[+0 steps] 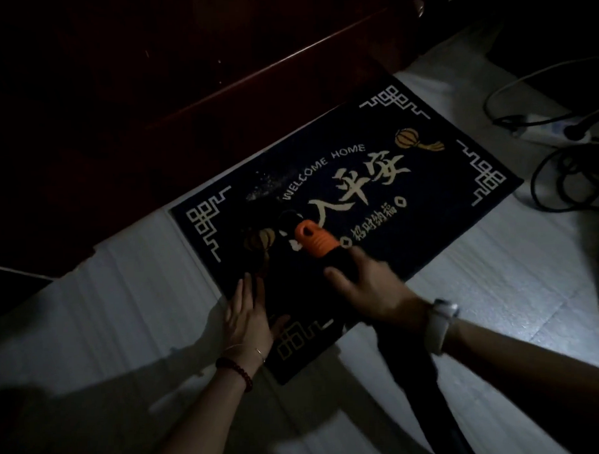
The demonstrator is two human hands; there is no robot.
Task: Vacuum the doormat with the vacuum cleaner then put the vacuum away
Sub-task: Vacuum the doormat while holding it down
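A dark blue doormat (426,195) with gold "WELCOME HOME" lettering lies on the pale floor in dim light. A patch of whitish crumbs (266,189) sits on its upper left part. Over the mat's near side is a black handheld vacuum with an orange ribbed end (313,238). My right hand (368,289) is wrapped around the vacuum's black body just behind the orange part. My left hand (247,313) lies flat with fingers apart against the mat's near-left edge, beside the vacuum's dark front. The vacuum's nozzle is lost in shadow.
A dark red wooden door or cabinet (171,95) runs along the mat's far edge. Cables and a power strip (556,129) lie on the floor at the right. A dark cord or hose (429,388) trails from under my right wrist toward the bottom edge.
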